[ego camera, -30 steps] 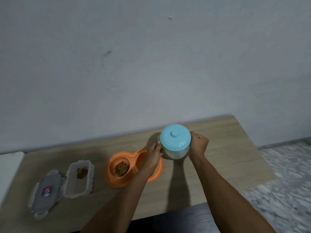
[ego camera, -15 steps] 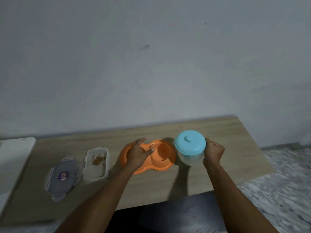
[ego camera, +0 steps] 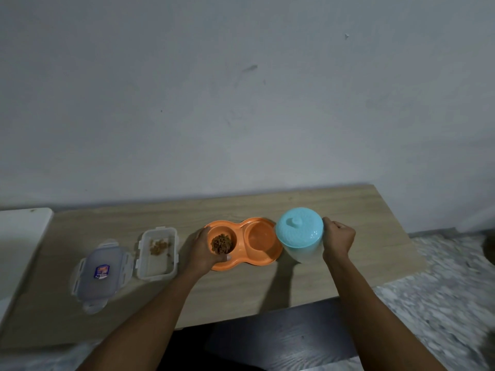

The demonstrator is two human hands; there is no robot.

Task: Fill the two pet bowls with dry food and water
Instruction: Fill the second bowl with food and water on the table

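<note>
Left hand (ego camera: 203, 250) grasps the orange double bowl (ego camera: 263, 253) beside the kibble (ego camera: 221, 243); right hand (ego camera: 338, 241) clenched on the jug (ego camera: 300, 236), handle hidden.

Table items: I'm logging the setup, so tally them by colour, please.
Orange: 1, the double bowl
Blue: 1, the jug, blue-lidded
Clear: 2, the food box and its lid
White: 1, the board at the left edge
Total: 5
</note>
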